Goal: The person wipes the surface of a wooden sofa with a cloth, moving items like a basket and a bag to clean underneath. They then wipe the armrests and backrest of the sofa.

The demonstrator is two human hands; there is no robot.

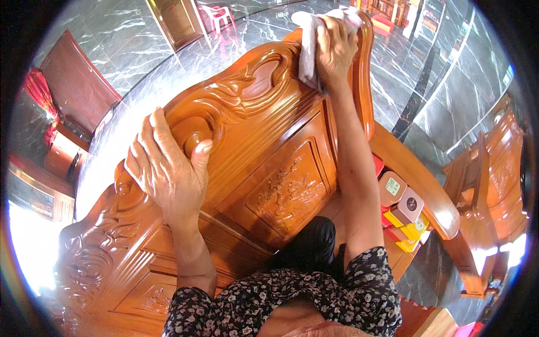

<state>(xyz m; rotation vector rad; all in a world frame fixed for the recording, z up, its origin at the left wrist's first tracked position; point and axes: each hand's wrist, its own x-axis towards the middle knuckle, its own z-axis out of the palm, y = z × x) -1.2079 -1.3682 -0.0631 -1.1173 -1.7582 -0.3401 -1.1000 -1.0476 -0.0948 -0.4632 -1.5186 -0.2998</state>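
Before me stands the tall back of a carved, varnished wooden bench [252, 156], with scrollwork along its top rail and a relief panel [290, 189] below. My right hand [337, 50] presses a pale grey-white cloth [309, 50] against the top right corner, beside the rounded end post [364, 76]. Part of the cloth is hidden under the fingers. My left hand [168, 168] rests on the top rail near a round carved knob [196, 141]. Its fingers are spread, and nothing is in it. One knee in dark trousers [309, 240] is against the bench.
Several boxes, among them a pink box [407, 205] and yellow boxes [412, 229], are stacked on the seat by the wooden armrest [417, 185]. Another carved wooden seat [492, 177] stands at right. A plastic chair [217, 17] is on the marbled floor [261, 29] behind the bench.
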